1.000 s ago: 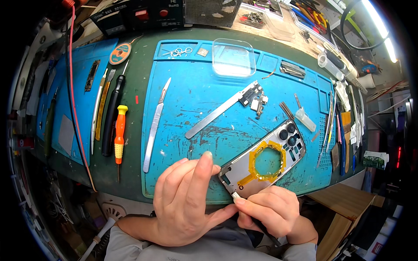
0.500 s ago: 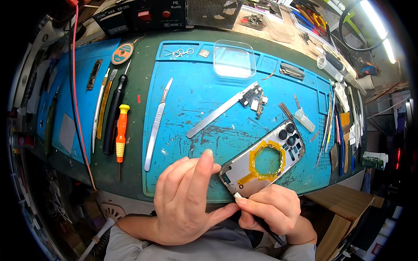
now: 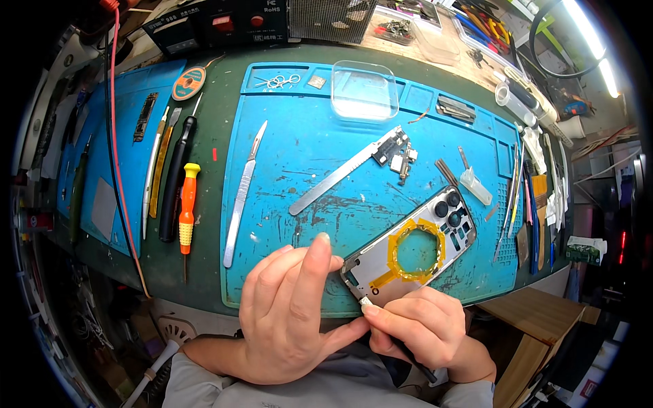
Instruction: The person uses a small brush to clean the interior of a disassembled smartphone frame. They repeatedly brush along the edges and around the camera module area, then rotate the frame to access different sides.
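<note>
My left hand (image 3: 286, 313) grips the lower end of an opened silver phone (image 3: 381, 262), fingers curled, index finger raised and thumb stretched toward my other hand. The phone lies tilted on the blue mat (image 3: 265, 224), camera lenses at upper right, yellow tape round a circular opening. My right hand (image 3: 422, 326) pinches a small silvery connector (image 3: 366, 302) on a black cable against the phone's bottom edge; whether it is inserted I cannot tell. Above them are a long metal strip (image 3: 326, 183) with small dark parts (image 3: 391, 149) at its end, and a scalpel (image 3: 241, 204).
A clear tray (image 3: 364, 92) sits at the mat's back. An orange screwdriver (image 3: 188, 204), other tools and a solder-wick spool (image 3: 188, 83) lie left. Tweezers and brushes (image 3: 537, 204) line the right. A dark electronic device (image 3: 218, 27) stands behind. Red and black cables (image 3: 117, 177) cross the left mat.
My right hand with the connector has shifted very slightly left and up along with a small movement of the view. My left hand and the phone are almost unchanged.
</note>
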### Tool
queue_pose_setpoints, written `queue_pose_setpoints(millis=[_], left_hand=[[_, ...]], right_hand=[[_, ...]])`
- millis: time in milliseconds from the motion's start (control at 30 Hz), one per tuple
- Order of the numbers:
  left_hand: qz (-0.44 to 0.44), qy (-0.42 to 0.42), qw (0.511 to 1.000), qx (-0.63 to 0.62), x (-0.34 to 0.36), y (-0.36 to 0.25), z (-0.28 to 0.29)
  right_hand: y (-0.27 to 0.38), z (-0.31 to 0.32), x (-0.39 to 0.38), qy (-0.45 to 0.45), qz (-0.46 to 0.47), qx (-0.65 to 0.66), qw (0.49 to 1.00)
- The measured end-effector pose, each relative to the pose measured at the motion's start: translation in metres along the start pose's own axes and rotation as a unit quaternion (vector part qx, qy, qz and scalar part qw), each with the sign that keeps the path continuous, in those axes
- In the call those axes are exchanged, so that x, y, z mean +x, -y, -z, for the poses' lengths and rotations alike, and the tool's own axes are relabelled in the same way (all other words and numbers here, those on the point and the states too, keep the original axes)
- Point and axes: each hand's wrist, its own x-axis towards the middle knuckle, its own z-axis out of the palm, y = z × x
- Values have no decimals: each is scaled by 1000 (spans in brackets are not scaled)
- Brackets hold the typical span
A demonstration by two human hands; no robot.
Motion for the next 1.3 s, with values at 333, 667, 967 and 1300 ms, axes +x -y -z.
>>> queue_pose_setpoints(millis=[333,667,967,1300], left_hand=[[-3,-5,1000,9,0,1,0],[0,-6,1000,8,0,1,-1],[2,-3,1000,9,-1,0,-1],[1,1,1000,2,0,0,1]], right_hand=[[-1,-1,-3,-15,-3,18,1000],[0,1,-2,-4,-5,13,1000],[2,2,-1,16,-18,4,1000],[0,1,2,4,-5,7,1000]])
